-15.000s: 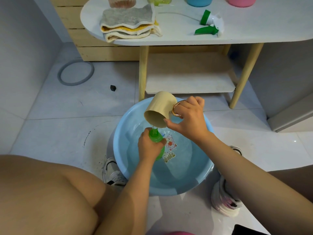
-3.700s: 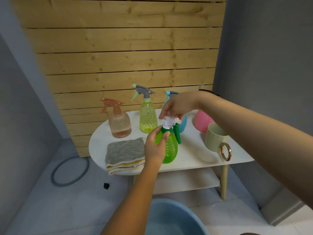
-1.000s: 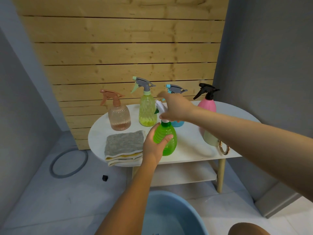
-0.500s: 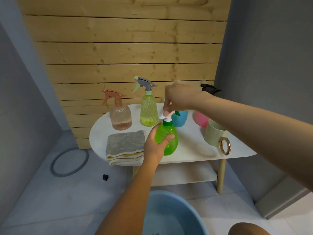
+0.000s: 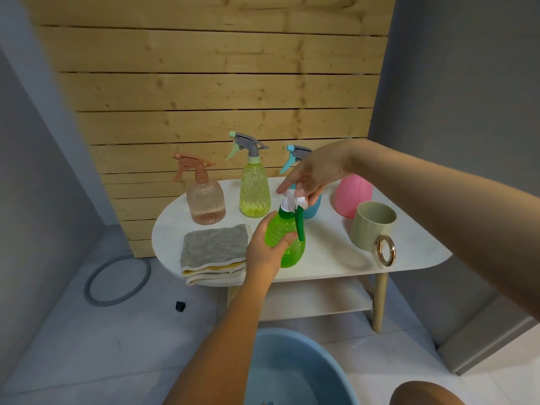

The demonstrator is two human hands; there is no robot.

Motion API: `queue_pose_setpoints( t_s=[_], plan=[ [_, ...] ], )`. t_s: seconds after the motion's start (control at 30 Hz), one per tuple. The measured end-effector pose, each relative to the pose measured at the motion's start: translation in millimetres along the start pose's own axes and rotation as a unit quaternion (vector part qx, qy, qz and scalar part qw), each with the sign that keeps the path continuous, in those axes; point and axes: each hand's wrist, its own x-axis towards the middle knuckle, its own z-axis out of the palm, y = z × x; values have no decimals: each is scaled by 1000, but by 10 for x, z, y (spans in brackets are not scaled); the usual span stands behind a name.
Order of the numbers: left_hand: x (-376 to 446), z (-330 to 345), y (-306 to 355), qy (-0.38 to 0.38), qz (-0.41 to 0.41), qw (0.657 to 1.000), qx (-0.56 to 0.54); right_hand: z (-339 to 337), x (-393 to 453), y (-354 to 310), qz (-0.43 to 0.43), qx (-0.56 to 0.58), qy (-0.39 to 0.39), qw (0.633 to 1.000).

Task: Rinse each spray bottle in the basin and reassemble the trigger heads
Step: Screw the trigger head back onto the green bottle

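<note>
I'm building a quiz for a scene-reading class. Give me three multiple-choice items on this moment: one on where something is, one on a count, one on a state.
1. Where does the folded cloth lie?
A. in the basin
B. on the table's left part
C. on the lower shelf

2. How many spray bottles show?
A. three
B. four
C. five

3. What does the left hand do?
A. grips the green bottle
B. hangs idle
C. holds the mug

Key: 1 B, it lies on the table before the peach bottle. 2 C: peach, yellow, blue, pink, green. 3 A, its fingers wrap the green body while the right hand pinches the trigger head.
</note>
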Motion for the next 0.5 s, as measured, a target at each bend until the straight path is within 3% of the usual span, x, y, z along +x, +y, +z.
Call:
queue_pose_setpoints(
  t_s=[0.2, 0.27, 0.37, 0.5],
  plan=[
    [3, 8, 7, 2, 1, 1000, 12, -8, 7, 34, -10, 73, -28, 997],
    [3, 9, 6, 3, -7, 1000, 10, 19, 31, -1, -11, -46, 42, 998],
    [-15, 0, 42, 2, -10, 1000, 12, 93, 139, -83, 26, -221, 152, 963],
    [-18, -10, 46, -2, 1, 1000, 13, 189, 255, -99, 74, -150, 224, 960]
  ],
)
